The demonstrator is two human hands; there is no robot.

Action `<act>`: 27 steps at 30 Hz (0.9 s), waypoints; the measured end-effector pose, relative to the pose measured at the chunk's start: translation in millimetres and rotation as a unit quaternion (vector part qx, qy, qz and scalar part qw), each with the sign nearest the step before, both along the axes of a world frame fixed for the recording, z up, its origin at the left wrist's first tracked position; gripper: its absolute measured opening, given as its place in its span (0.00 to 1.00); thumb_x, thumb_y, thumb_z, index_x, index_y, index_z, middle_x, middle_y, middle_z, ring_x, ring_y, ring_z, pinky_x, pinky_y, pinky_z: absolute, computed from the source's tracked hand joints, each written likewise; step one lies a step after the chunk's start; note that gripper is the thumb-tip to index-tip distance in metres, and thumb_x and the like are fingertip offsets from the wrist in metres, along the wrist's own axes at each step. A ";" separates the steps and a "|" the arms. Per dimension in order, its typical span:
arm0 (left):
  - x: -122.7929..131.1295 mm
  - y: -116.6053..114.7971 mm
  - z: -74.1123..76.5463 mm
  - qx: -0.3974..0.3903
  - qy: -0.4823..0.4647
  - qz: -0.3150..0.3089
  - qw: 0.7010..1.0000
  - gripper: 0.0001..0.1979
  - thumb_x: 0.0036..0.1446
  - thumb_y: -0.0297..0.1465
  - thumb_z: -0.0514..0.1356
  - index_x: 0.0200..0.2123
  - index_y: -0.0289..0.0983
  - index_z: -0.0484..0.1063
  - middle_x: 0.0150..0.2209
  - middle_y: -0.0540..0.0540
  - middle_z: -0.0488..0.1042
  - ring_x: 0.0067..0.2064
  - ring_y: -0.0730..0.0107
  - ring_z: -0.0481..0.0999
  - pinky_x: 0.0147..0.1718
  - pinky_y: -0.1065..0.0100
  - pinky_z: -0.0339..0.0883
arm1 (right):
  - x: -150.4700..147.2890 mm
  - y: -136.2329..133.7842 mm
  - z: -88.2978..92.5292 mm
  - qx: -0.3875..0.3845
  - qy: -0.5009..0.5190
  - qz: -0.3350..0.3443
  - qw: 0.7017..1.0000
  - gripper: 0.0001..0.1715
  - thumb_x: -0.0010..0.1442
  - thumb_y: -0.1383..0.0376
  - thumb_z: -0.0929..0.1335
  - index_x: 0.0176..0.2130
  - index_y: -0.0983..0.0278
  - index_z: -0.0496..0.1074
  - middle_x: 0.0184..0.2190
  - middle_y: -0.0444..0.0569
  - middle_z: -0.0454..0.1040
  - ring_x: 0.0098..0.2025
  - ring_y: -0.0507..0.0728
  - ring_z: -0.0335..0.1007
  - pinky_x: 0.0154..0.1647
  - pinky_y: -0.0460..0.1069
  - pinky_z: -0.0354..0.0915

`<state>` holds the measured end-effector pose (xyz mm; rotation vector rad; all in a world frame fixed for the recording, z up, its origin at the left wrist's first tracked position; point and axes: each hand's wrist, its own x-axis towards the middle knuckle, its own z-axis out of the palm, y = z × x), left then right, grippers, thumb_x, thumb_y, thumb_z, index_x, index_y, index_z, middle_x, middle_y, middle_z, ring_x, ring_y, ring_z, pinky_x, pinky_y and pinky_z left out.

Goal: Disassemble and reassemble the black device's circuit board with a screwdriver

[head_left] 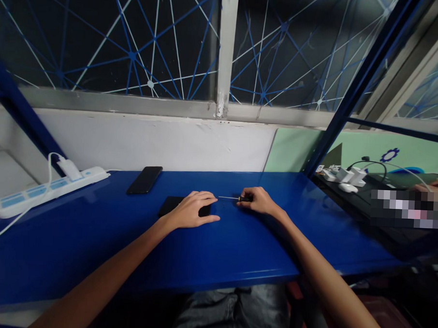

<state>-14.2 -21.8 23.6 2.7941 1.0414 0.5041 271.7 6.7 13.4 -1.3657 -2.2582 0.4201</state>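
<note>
A screwdriver [229, 198] with a thin metal shaft and a dark handle with a yellow band lies level in my right hand [257, 200]. The fingers are closed round its handle, and its tip points left toward my other hand. My left hand [193, 209] rests over a flat black box-like object [169, 205], fingers stretched out and thumb apart. Much of that black object is hidden beneath the hand, so its kind cannot be made out. Below the screwdriver's shaft are tiny dark specks on the blue table, too small to name.
A black phone [144, 180] lies at the back left of the blue table [218, 260]. Further left is a white power strip [49, 191] with a plugged-in charger and cable. At the right, another person's hand [434, 185] is near white adapters [351, 177] and cables. Blue metal posts flank the table.
</note>
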 end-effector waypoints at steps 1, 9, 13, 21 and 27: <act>0.2 -0.4 0.1 -0.003 0.003 -0.001 1.000 0.31 0.60 0.54 0.54 0.58 0.40 0.67 0.59 0.40 0.68 0.61 0.51 0.64 0.56 0.50 0.56 | 1.0 0.8 -0.4 0.003 0.001 -0.004 1.000 0.16 0.52 0.52 0.71 0.31 0.63 0.72 0.23 0.42 0.70 0.24 0.50 0.59 0.26 0.45 0.50; -4.4 3.1 2.4 -0.009 0.015 -0.005 1.000 0.36 0.55 0.56 0.57 0.60 0.42 0.65 0.61 0.41 0.65 0.61 0.48 0.63 0.58 0.50 0.54 | 5.3 1.4 1.7 -0.018 0.030 -0.004 0.999 0.19 0.51 0.50 0.71 0.30 0.65 0.73 0.23 0.43 0.70 0.25 0.50 0.59 0.26 0.46 0.50; -13.0 9.4 3.3 -0.033 0.036 0.011 0.999 0.39 0.50 0.58 0.60 0.60 0.42 0.65 0.58 0.40 0.68 0.57 0.47 0.66 0.54 0.51 0.57 | 0.7 -7.8 8.5 -0.077 0.060 0.062 0.993 0.27 0.55 0.44 0.68 0.23 0.65 0.69 0.19 0.42 0.63 0.22 0.48 0.53 0.24 0.46 0.48; -16.5 14.5 -3.4 -0.046 0.035 0.022 0.998 0.38 0.50 0.57 0.60 0.59 0.43 0.66 0.56 0.41 0.68 0.55 0.49 0.67 0.53 0.51 0.57 | -14.2 -16.6 7.3 -0.129 0.053 0.139 0.981 0.30 0.58 0.46 0.66 0.20 0.67 0.68 0.17 0.40 0.57 0.20 0.47 0.46 0.22 0.46 0.44; -16.2 13.2 -3.0 -0.055 0.035 0.023 0.998 0.38 0.51 0.57 0.60 0.60 0.43 0.65 0.57 0.41 0.68 0.56 0.49 0.67 0.54 0.50 0.56 | -18.5 -16.5 3.5 -0.129 0.055 0.142 0.980 0.31 0.58 0.44 0.65 0.20 0.66 0.67 0.16 0.40 0.56 0.20 0.47 0.46 0.22 0.46 0.44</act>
